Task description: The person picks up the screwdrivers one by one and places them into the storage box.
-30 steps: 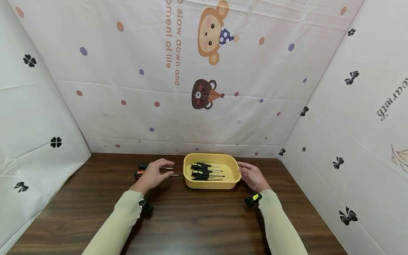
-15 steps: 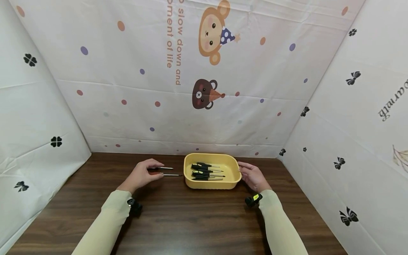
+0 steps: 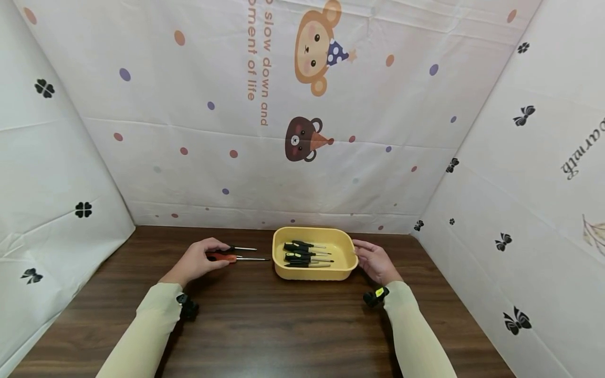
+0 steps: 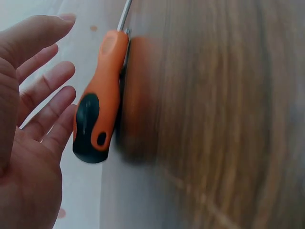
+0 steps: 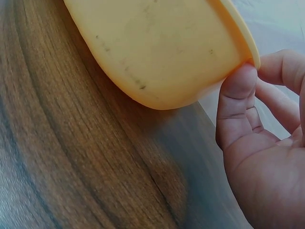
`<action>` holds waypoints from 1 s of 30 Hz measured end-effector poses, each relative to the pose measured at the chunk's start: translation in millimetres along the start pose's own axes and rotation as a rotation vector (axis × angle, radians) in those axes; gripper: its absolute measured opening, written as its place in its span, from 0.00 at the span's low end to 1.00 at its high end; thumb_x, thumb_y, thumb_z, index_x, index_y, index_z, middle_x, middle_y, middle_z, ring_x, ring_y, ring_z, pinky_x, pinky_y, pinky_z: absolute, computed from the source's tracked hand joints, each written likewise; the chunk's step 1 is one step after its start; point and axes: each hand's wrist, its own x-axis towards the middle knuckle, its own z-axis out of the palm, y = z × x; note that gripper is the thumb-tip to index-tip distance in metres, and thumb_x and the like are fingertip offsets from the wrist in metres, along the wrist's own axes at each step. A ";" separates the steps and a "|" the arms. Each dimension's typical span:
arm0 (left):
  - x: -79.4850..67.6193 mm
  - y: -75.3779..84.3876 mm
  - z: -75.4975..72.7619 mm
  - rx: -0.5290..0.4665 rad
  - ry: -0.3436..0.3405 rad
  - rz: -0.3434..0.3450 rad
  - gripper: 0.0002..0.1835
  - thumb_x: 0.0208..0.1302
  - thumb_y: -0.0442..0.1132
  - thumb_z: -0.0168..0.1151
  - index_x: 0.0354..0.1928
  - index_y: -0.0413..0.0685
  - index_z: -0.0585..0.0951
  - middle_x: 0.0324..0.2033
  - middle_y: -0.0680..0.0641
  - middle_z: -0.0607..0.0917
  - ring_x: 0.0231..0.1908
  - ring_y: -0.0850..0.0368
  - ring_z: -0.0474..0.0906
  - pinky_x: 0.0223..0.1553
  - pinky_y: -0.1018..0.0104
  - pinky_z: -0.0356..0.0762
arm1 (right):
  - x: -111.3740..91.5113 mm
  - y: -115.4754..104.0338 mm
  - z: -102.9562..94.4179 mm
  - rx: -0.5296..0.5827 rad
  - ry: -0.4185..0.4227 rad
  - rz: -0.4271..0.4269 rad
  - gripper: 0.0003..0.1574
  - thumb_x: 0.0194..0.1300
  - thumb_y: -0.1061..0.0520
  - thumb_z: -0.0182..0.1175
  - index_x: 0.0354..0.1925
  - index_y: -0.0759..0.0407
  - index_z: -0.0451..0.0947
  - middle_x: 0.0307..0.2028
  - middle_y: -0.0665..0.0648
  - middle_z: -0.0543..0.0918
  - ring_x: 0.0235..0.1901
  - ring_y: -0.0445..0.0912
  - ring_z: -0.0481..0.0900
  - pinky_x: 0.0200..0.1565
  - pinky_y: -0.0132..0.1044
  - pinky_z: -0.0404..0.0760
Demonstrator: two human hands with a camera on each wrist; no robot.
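Note:
A screwdriver with an orange and black handle (image 3: 229, 258) lies on the table, its shaft pointing at a yellow plastic basket (image 3: 314, 275). Behind it lies a second screwdriver (image 3: 244, 249) with a dark handle, partly hidden by my left hand (image 3: 191, 263). That hand is spread over the handle ends; in the left wrist view the fingers (image 4: 47, 88) are apart from the orange handle (image 4: 107, 76). My right hand (image 3: 375, 262) pinches the basket's right rim (image 5: 248, 40) between thumb and fingers. Several black-handled screwdrivers (image 3: 298, 255) lie in the basket, shafts to the right.
The dark wood table (image 3: 293, 320) meets a printed cloth backdrop (image 3: 227, 173) just behind the basket. Cloth walls stand at the left and right. A small black camera is strapped on each wrist.
My left hand has moved left along the two loose screwdrivers, from over their shafts to their handle ends, uncovering the orange handle. The right hand and basket stay put.

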 end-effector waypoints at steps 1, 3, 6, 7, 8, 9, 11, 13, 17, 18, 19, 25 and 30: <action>-0.7 -1.6 -1.4 0.011 -0.002 -0.003 0.22 0.55 0.41 0.80 0.52 0.48 0.88 0.48 0.47 0.87 0.48 0.49 0.82 0.50 0.52 0.81 | 0.1 0.1 -0.1 0.001 -0.001 -0.001 0.34 0.75 0.66 0.58 0.73 0.73 0.62 0.42 0.51 0.89 0.37 0.39 0.87 0.40 0.33 0.85; -1.5 -4.9 -3.7 0.031 -0.003 -0.004 0.21 0.55 0.41 0.80 0.52 0.47 0.87 0.48 0.47 0.87 0.49 0.49 0.82 0.51 0.50 0.80 | 0.2 0.2 -0.3 -0.001 0.002 -0.002 0.34 0.75 0.66 0.58 0.73 0.73 0.62 0.43 0.52 0.89 0.37 0.40 0.87 0.40 0.32 0.85; -1.9 -9.6 -7.4 0.047 -0.013 -0.018 0.21 0.57 0.42 0.79 0.53 0.48 0.87 0.50 0.47 0.87 0.50 0.48 0.81 0.52 0.47 0.79 | 0.4 0.5 -0.5 -0.002 0.009 -0.001 0.34 0.75 0.66 0.58 0.73 0.73 0.63 0.45 0.52 0.89 0.38 0.40 0.87 0.40 0.33 0.85; -2.1 -10.8 -8.7 0.049 -0.015 -0.022 0.21 0.57 0.43 0.78 0.53 0.48 0.87 0.50 0.46 0.87 0.51 0.47 0.81 0.53 0.46 0.79 | 0.5 0.6 -0.7 -0.006 0.011 0.001 0.34 0.75 0.65 0.58 0.73 0.72 0.63 0.45 0.52 0.88 0.38 0.40 0.87 0.41 0.33 0.85; -2.2 -11.8 -9.8 0.053 -0.018 -0.026 0.21 0.58 0.44 0.78 0.53 0.48 0.87 0.51 0.46 0.87 0.51 0.46 0.81 0.54 0.45 0.79 | 0.6 0.9 -1.1 -0.012 0.010 0.001 0.34 0.75 0.65 0.58 0.73 0.72 0.63 0.46 0.52 0.88 0.38 0.40 0.87 0.41 0.33 0.85; -2.5 -12.8 -10.9 0.053 -0.020 -0.032 0.21 0.58 0.44 0.78 0.53 0.48 0.87 0.51 0.46 0.86 0.52 0.46 0.80 0.54 0.44 0.78 | 0.6 1.1 -1.6 -0.018 0.009 0.003 0.34 0.75 0.65 0.58 0.73 0.72 0.62 0.46 0.53 0.88 0.39 0.40 0.87 0.41 0.33 0.85; -3.3 -14.7 -12.5 0.050 -0.022 -0.044 0.21 0.58 0.44 0.78 0.53 0.47 0.88 0.52 0.45 0.86 0.53 0.44 0.80 0.55 0.43 0.78 | 0.9 1.7 -2.1 -0.021 0.009 0.007 0.34 0.75 0.64 0.58 0.74 0.72 0.63 0.47 0.53 0.88 0.40 0.40 0.87 0.41 0.33 0.86; -4.3 -16.5 -14.0 0.049 -0.025 -0.047 0.20 0.59 0.44 0.77 0.52 0.46 0.88 0.52 0.44 0.86 0.53 0.43 0.80 0.55 0.43 0.78 | 1.4 2.2 -2.5 -0.025 0.004 0.012 0.34 0.75 0.64 0.58 0.74 0.71 0.62 0.48 0.53 0.88 0.40 0.40 0.87 0.42 0.33 0.85; -5.2 -21.3 -15.7 0.051 -0.029 -0.047 0.19 0.59 0.42 0.77 0.52 0.45 0.88 0.51 0.44 0.86 0.52 0.44 0.80 0.54 0.47 0.78 | 2.7 2.8 -2.4 -0.015 0.007 0.017 0.34 0.75 0.65 0.58 0.74 0.71 0.63 0.48 0.54 0.88 0.41 0.41 0.87 0.42 0.32 0.86; -5.2 -22.3 -16.4 0.049 -0.031 -0.048 0.19 0.59 0.41 0.77 0.53 0.45 0.87 0.51 0.44 0.86 0.52 0.44 0.80 0.54 0.47 0.78 | 3.2 2.9 -2.6 -0.015 0.008 0.018 0.34 0.75 0.65 0.58 0.74 0.71 0.63 0.48 0.54 0.88 0.41 0.41 0.87 0.42 0.33 0.86; -5.1 -23.3 -17.0 0.046 -0.033 -0.052 0.19 0.59 0.40 0.77 0.53 0.45 0.87 0.51 0.44 0.86 0.52 0.45 0.80 0.54 0.48 0.78 | 3.5 2.9 -2.6 -0.016 0.009 0.018 0.34 0.74 0.65 0.58 0.74 0.71 0.63 0.48 0.54 0.88 0.41 0.41 0.87 0.42 0.33 0.86; -3.6 -28.3 -22.0 0.042 -0.051 -0.072 0.18 0.60 0.38 0.76 0.52 0.46 0.88 0.50 0.45 0.86 0.52 0.44 0.82 0.54 0.46 0.79 | 3.4 1.7 -2.6 -0.028 0.010 0.013 0.34 0.74 0.64 0.59 0.73 0.71 0.64 0.49 0.54 0.88 0.41 0.41 0.87 0.43 0.33 0.86; -3.2 -31.2 -24.5 0.037 -0.049 -0.084 0.15 0.60 0.37 0.76 0.50 0.48 0.88 0.49 0.44 0.87 0.52 0.41 0.83 0.55 0.41 0.79 | 2.8 1.3 -3.0 -0.023 0.002 0.011 0.34 0.75 0.64 0.59 0.73 0.71 0.63 0.49 0.54 0.88 0.41 0.41 0.87 0.42 0.33 0.85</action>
